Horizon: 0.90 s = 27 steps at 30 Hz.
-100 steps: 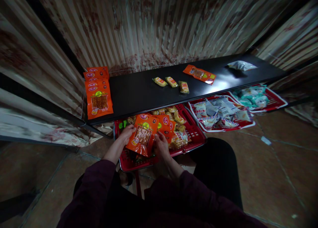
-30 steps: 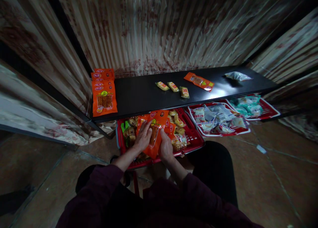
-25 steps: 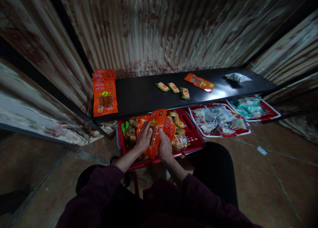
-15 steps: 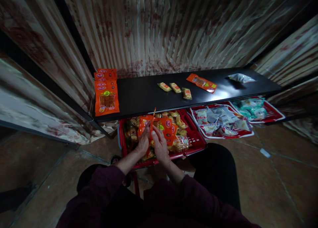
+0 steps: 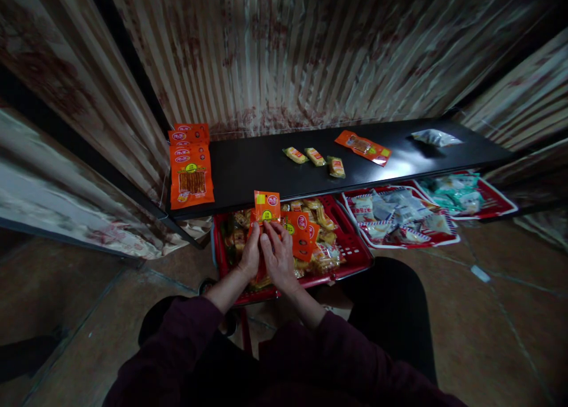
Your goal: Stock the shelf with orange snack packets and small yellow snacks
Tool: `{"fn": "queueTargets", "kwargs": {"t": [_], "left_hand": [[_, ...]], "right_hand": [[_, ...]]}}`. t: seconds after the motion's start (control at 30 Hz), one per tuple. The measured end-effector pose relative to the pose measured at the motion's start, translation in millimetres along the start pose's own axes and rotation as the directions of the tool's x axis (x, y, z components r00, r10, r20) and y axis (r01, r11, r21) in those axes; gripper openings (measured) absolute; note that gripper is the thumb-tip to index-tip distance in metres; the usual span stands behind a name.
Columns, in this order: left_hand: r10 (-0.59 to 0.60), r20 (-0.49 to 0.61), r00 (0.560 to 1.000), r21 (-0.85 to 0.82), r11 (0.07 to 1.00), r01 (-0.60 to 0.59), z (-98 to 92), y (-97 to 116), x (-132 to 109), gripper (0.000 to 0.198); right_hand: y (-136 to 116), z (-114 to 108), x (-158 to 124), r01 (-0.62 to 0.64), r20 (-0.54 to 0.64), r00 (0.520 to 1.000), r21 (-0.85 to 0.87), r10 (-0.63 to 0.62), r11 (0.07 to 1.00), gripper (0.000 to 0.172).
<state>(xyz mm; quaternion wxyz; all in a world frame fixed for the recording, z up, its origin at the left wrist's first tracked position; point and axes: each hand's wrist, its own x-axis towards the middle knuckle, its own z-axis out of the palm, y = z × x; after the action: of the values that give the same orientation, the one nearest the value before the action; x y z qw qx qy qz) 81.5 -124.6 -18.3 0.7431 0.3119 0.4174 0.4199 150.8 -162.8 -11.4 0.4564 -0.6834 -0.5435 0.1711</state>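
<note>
Between my two hands is an orange snack packet (image 5: 267,204), its printed face turned up toward me. My left hand (image 5: 251,254) pinches its left side. My right hand (image 5: 279,256) has its fingers on the packet's lower right part. Below them stands a red basket (image 5: 355,241) of yellowish wrapped snacks, with more orange packets (image 5: 300,234) lying on top. On the black shelf's left end, several matching orange packets (image 5: 191,170) lie overlapped in a row.
Along the black shelf (image 5: 248,164) lie three small yellow snacks (image 5: 315,157), another orange packet (image 5: 362,147) and a silvery packet (image 5: 436,138). Beneath its right part are a basket of white packets (image 5: 390,215) and a basket of green packets (image 5: 461,194). Curtains (image 5: 284,58) hang behind.
The orange packet in my hands was edge-on and now faces me. My right hand's fingers have shifted onto its front. The view has moved slightly.
</note>
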Motion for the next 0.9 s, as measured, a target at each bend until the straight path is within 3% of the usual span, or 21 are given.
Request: {"fn": "queueTargets", "kwargs": {"t": [0.13, 0.3, 0.47, 0.7, 0.9], "left_hand": [[-0.003, 0.042, 0.999, -0.128, 0.992, 0.008, -1.0, 2.0, 1.6, 0.063], [0.014, -0.056, 0.998, -0.166, 0.986, -0.023, -5.6, 5.8, 8.0, 0.046], [-0.075, -0.056, 0.996, -0.158, 0.985, 0.065, -7.5, 18.5, 10.7, 0.051], [-0.161, -0.008, 0.987, -0.104, 0.982, 0.159, -14.7, 30.3, 14.7, 0.067], [-0.277, 0.010, 0.961, -0.361, 0.895, 0.262, -17.9, 34.4, 20.2, 0.055]], "right_hand": [[-2.7, 0.1, 1.5, 0.048, 0.021, 0.999, -0.065, -0.047, 0.997, 0.044], [-5.7, -0.6, 4.9, 0.104, 0.054, 0.994, -0.094, -0.099, 0.990, 0.043], [-0.5, -1.0, 9.0, 0.095, 0.069, 0.993, 0.001, -0.095, 0.995, 0.040], [19.9, -7.3, 23.2, -0.010, -0.068, 0.997, 0.155, 0.020, 0.988, 0.036], [44.8, -9.0, 25.3, -0.175, -0.083, 0.976, 0.240, 0.200, 0.955, 0.046]]}}
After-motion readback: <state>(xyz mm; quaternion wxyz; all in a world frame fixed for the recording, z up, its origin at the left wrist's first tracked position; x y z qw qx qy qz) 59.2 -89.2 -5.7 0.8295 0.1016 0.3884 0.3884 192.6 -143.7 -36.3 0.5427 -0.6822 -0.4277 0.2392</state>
